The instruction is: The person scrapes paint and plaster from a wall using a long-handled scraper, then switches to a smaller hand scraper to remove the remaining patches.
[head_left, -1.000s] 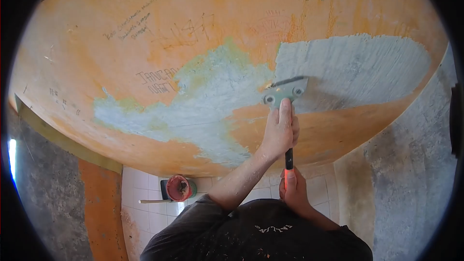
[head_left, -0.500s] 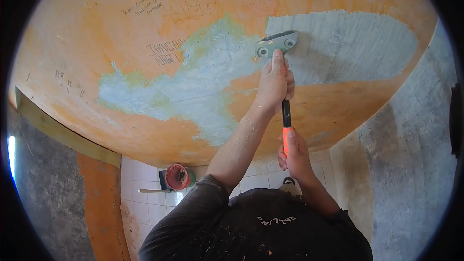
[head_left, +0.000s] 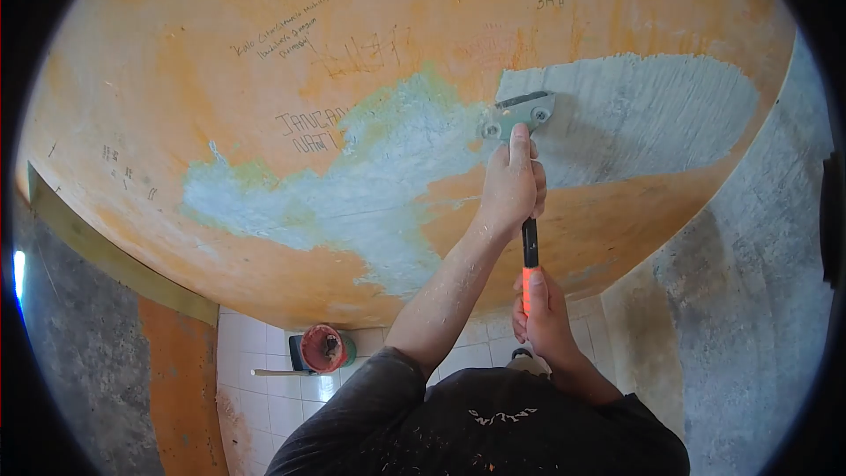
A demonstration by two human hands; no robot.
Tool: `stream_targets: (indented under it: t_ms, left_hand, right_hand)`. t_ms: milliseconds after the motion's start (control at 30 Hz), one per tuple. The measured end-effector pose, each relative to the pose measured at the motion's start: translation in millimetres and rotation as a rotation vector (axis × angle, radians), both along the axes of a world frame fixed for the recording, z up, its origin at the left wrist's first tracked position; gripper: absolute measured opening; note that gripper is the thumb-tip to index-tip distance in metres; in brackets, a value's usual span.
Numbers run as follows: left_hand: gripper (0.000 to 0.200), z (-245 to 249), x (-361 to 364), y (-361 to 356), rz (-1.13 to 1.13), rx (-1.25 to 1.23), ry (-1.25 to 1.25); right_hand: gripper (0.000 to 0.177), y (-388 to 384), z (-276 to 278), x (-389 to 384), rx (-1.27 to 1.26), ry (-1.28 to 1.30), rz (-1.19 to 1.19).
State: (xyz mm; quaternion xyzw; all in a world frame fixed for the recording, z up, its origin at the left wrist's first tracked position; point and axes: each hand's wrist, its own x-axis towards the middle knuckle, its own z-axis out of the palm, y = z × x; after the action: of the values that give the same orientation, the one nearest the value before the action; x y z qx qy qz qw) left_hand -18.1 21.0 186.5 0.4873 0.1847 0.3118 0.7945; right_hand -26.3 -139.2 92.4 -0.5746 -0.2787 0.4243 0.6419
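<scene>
A scraper [head_left: 520, 116] with a wide greenish head lies against the painted wall [head_left: 264, 70], its blade edge toward the top. My left hand [head_left: 511, 181] is closed around the black shaft just below the head, thumb laid along it. Lower down, my right hand [head_left: 545, 313] grips the orange section of the handle [head_left: 527, 286]. The head rests at the left end of a bare grey patch [head_left: 652, 115]. To its left spreads an irregular pale blue area [head_left: 370, 194] with greenish edges, surrounded by orange paint.
A red bucket [head_left: 324, 349] stands on the white tiled floor [head_left: 256, 344] by the wall's foot, a pale stick [head_left: 280, 373] beside it. Handwriting marks the orange paint. Grey wall surfaces [head_left: 749, 273] continue at right, and a grey and orange one at left.
The view has tilted upward, so more red writing shows at the top. Relative to the wall, the scraper has hardly moved. Both hands keep their hold.
</scene>
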Motion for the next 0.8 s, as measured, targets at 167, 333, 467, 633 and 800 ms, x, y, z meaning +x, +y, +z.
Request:
stream_targets:
  t_ms: [167,333,467,633,800]
  left_hand:
    - [0.045,10,0,1,-0.013,0.015,-0.022]
    - [0.045,17,2,3,-0.006,0.047,-0.023]
    - [0.045,29,4,3,0.014,0.087,-0.037]
    - [0.043,34,6,5,0.020,0.104,-0.027]
    - [0.042,36,1,7,0.009,0.117,0.017]
  right_hand:
    - [0.042,0,11,1,-0.025,0.023,0.009]
    - [0.043,4,17,2,0.004,0.010,0.014]
    - [0.043,8,24,5,0.035,0.016,0.024]
    - [0.045,9,32,0,0.024,0.029,0.032]
    - [0.049,14,28,-5,0.085,0.167,0.066]
